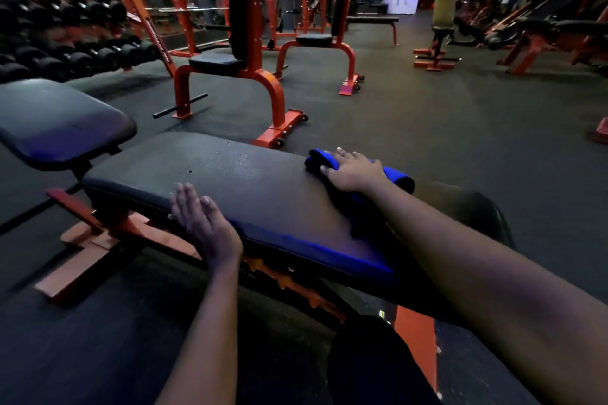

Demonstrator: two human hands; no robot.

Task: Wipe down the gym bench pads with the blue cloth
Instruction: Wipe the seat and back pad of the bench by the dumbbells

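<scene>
The long black pad (250, 187) of the adjustable bench is serving as the worktop and is running from left of centre toward the lower right. Its near right end is passing under the right forearm and is hidden there. A second, shorter pad (56, 122) is sitting just beyond its left end, cut off by the left edge of the view.

The right hand (353, 171) is lying palm down on the blue cloth (393, 176), which is resting on the far edge of the long pad. The fingers are lying spread and flat over the cloth rather than curled around it, so this grip is pressing, not clasping. Much of the cloth is covered by the hand and wrist; whether it is folded or rolled is hard to make out.

The left hand (204, 223) is resting on the near edge of the long pad, palm down, fingers extended and close together, holding nothing. The thumb is hidden below the pad edge.

Pale specks are showing on the pad surface near its middle; their nature cannot be determined.

The orange frame (85, 250) under the bench is only partly visible. A dark shape at the bottom centre is too dim to identify. Behind, two orange seated benches (237, 66) are standing on the dark floor (427, 122), and the dumbbell rack (65, 39) at upper left is blurring into shadow.
</scene>
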